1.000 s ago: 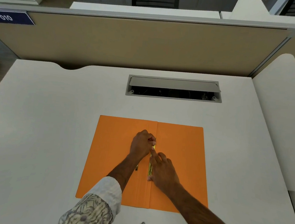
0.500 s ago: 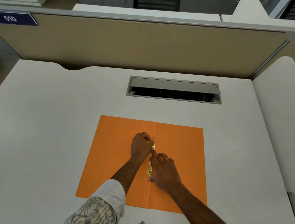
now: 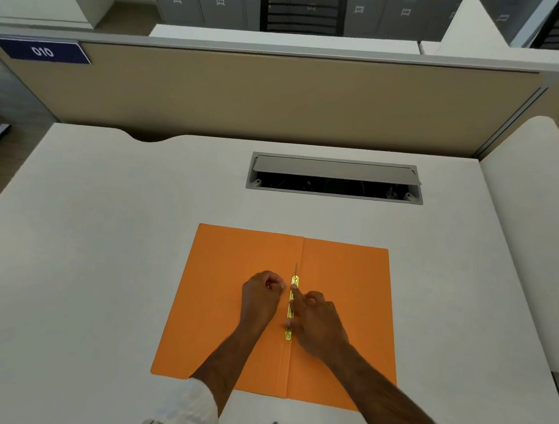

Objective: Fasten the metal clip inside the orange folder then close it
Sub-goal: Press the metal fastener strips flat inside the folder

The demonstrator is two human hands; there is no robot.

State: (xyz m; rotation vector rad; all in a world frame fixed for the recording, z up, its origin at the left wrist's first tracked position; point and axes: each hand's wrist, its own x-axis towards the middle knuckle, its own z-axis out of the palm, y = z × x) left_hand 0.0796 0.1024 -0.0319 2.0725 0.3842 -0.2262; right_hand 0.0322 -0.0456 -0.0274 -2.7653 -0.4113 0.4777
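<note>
Pressing on the metal clip [image 3: 291, 308] with my hands either side of the spine, folder still open flat on the white desk [image 3: 101, 248].

Left to right: the left cover of the orange folder [image 3: 217, 307] lies flat. My left hand [image 3: 261, 295] sits on it just left of the clip, fingers curled into a loose fist with the tips near the clip's far end; I cannot tell if they pinch anything. The clip runs along the centre fold. My right hand [image 3: 316, 321] rests on the right cover, mostly uncurled and gripping nothing, with its fingertips [image 3: 293, 296] down on the gold bar.

Clip location: mid-spine, nearer my end than the far edge. Its long axis is parallel to the fold, running away from me. A thin grey prong [image 3: 296, 268] sticks out past the bar's far end, pointing at the cable tray [image 3: 334, 177]. Whether it lies flat or stands up I cannot tell.

Risks, my judgement:
- If that prong is not bent down, closing the cover would crease the card or leave it gaping.
- If my right fingertips slip, the bar could skew off the fold line.
- If I swing the cover over while one hand is on the clip, it could pinch my fingers or drag the folder across the desk.
</note>
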